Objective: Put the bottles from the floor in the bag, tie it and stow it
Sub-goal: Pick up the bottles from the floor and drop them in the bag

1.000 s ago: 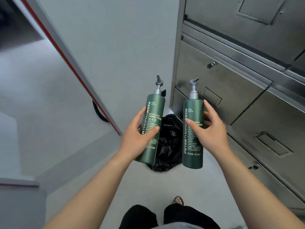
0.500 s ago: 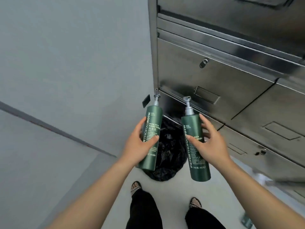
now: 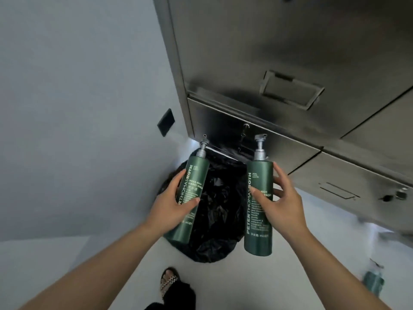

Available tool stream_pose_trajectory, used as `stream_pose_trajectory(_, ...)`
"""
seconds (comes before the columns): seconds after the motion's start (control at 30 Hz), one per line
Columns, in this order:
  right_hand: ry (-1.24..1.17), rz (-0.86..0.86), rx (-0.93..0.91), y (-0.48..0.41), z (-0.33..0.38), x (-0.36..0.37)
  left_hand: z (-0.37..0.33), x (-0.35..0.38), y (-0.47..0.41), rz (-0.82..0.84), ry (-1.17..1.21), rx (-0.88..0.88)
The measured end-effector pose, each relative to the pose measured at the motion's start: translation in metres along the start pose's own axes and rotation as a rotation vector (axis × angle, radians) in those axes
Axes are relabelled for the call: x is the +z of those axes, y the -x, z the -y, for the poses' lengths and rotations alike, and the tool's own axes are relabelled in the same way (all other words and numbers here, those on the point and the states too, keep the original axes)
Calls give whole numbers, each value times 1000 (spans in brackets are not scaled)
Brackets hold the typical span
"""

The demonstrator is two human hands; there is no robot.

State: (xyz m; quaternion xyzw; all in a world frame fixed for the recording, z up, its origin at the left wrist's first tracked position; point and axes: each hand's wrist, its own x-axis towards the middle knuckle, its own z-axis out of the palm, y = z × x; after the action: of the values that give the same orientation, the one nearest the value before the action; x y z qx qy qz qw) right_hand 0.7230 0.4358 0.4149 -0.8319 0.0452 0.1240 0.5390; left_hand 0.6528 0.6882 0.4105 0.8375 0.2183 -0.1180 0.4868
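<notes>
Open bag [image 3: 220, 198] mouth unobstructed; cabinet [image 3: 279, 74] crowds behind.

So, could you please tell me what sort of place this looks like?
Probably a staff or utility area, perhaps a locker or storage room. Brushed steel cabinets with recessed handles and small locks line one side, the walls and floor are plain grey, and a black bin bag sits open on the floor.

Two green bottles held above a black bag

The left hand [image 3: 169, 211] grips one green pump bottle [image 3: 193, 193], the right hand [image 3: 283, 206] another [image 3: 259, 204], both upright over an open black bag [image 3: 219, 211] on the pale floor [image 3: 125, 249]. Steel cabinet drawers [image 3: 279, 63] rise behind; a third bottle [image 3: 373, 283], blurred, sits at lower right.
</notes>
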Motion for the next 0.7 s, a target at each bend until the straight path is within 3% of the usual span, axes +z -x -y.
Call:
stream_pose_trajectory(0.23,-17,20,-96,-61,-197,88,143,134,-100,-26,-15,101)
stream_pose_trajectory(0.4,-92,-102,-174,-106,-313,140,239,192,-160,-27,-98,215)
stream_pose_trajectory(0.6,-92,-190,-263,-138,-386,176,307,241,-196,-68,-222,270)
stream_pose_trajectory(0.7,-89,-175,-208,-122,-396,187,314,249,-189,-65,-273,235)
